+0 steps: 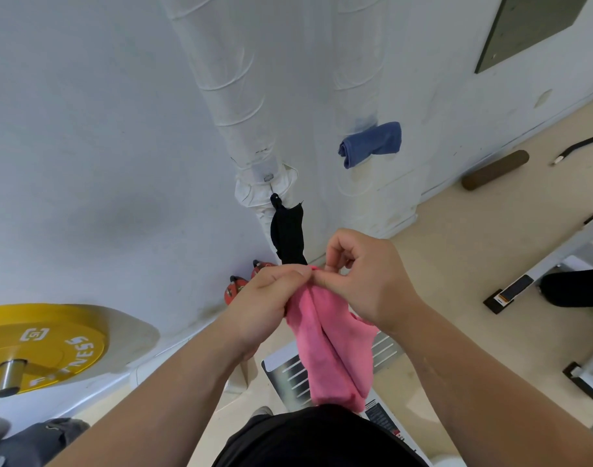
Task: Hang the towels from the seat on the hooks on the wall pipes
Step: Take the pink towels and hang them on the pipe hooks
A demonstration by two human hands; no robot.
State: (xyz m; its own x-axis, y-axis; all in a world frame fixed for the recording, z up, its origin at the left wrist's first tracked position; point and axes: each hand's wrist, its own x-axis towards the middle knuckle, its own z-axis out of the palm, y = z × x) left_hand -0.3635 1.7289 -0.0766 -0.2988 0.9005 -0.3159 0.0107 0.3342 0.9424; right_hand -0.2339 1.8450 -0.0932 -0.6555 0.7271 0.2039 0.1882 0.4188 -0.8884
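A pink towel (332, 345) hangs down between my two hands in front of my body. My left hand (268, 298) grips its top edge, and my right hand (365, 278) pinches the same edge right beside it. Ahead, two white wrapped wall pipes (241, 96) run down the wall. A black towel (288, 230) hangs from a small hook (268, 177) on the left pipe, just beyond my hands. A blue towel (371, 143) hangs on the right pipe (359, 62). The seat is not clearly in view.
A yellow weight plate (42, 345) on a bar sits at the lower left. Red dumbbells (236, 288) lie at the wall's foot. A bench frame (537, 274) and a brown roller (494, 170) stand on the beige floor to the right.
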